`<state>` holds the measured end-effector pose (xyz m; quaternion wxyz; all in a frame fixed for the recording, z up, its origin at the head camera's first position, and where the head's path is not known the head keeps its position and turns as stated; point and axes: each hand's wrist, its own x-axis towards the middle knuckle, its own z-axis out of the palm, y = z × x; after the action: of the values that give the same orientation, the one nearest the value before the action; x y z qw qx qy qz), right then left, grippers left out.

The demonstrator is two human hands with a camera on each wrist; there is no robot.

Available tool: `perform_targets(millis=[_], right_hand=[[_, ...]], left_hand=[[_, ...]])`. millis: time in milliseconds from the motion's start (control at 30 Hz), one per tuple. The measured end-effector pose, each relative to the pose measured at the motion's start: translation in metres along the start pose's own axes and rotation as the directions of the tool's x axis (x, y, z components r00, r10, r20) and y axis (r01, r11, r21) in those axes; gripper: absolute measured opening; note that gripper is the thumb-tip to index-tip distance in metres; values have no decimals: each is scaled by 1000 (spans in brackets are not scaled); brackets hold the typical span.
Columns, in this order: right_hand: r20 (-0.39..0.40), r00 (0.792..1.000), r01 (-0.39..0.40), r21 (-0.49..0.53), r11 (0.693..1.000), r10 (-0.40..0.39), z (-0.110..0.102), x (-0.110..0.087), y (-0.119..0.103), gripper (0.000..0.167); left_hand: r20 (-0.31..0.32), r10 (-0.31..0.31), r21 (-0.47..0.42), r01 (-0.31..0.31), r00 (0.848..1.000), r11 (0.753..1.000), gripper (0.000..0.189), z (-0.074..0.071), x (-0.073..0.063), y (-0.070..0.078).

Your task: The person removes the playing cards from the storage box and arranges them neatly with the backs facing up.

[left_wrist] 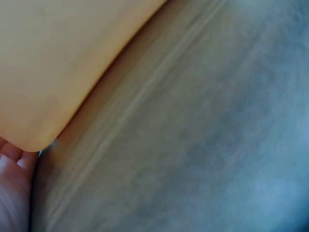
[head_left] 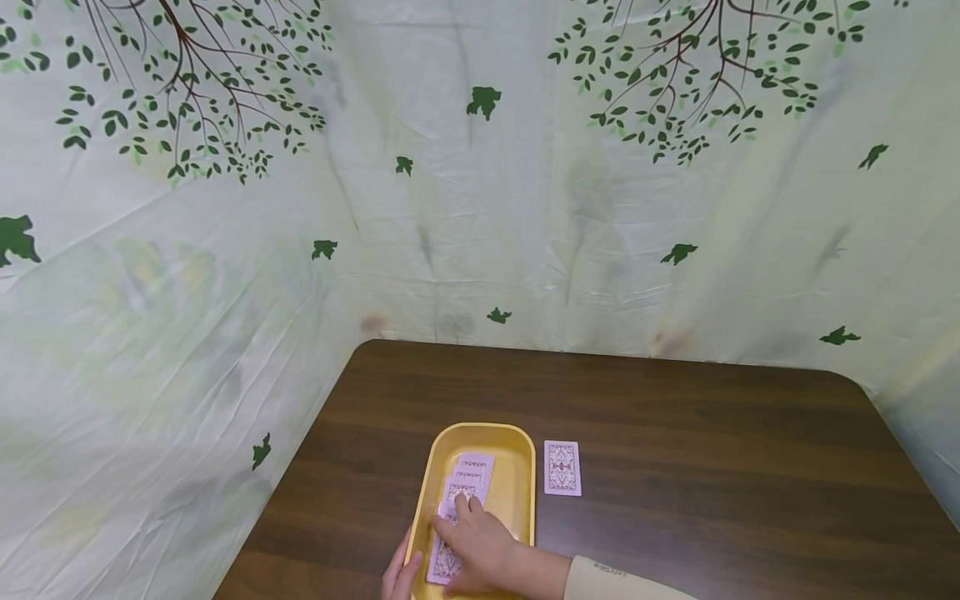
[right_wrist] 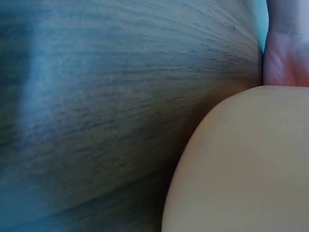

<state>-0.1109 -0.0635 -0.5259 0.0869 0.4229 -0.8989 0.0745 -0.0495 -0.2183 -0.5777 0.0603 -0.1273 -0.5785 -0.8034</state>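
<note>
While the left hand (head_left: pixel 400 572) grips the yellow tray (head_left: pixel 491 426) by its left side, the right hand (head_left: pixel 486 547) is over the overlapping cards (head_left: pixel 463 486) inside, and from my end I honestly can't tell if its spread fingers are pinching one or just resting on top, since the wrist cams mostly show tray and table (head_left: pixel 675 483). My worry is drag: press too hard and that staggered row could skew or bunch up. Also, if the sleeve (head_left: pixel 622 582) swings wide, it could knock the lone card (head_left: pixel 562 468) just right of the tray.
</note>
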Motion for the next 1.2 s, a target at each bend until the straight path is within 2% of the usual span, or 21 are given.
perform_targets(millis=[133, 300, 367, 500, 667, 800, 967, 1033, 1200], right_hand=[[-13, 1000, 5, -21, 1000, -6, 3, 0, 1, 82], [-19, 1000, 9, -39, 999, -9, 6, 0, 2, 80], [-19, 1000, 15, -47, 999, -16, 7, -1, 1, 79], [-13, 999, 35, -56, 998, -36, 5, -2, 1, 75], [16, 998, 67, -93, 993, -66, 1, -3, 1, 71], [44, 997, 68, -100, 993, -64, 3, -3, 0, 69], [79, 996, 40, -37, 999, -37, -2, -2, 2, 67], [79, 996, 44, -11, 999, -43, -8, -2, 5, 64], [29, 997, 69, 31, 997, -70, -26, -2, 20, 58]], left_hand=[[-51, 4, 31, -2, 999, 1000, 49, 2, 0, 0], [-163, 24, 124, -4, 986, 992, 49, 7, 0, 1], [-169, 32, 131, -9, 985, 991, 49, 8, 0, 1], [-128, 54, 109, -40, 990, 993, 51, 8, 0, 0], [-125, 96, 148, -77, 988, 986, 54, 8, 1, -1], [-134, 74, 154, -53, 988, 987, 55, 7, 0, -1], [-150, 34, 157, -10, 988, 988, 53, 7, -2, 1], [-159, 22, 159, 4, 987, 987, 53, 7, -3, 1], [-187, 38, 167, -6, 982, 986, 53, 7, -2, 1]])
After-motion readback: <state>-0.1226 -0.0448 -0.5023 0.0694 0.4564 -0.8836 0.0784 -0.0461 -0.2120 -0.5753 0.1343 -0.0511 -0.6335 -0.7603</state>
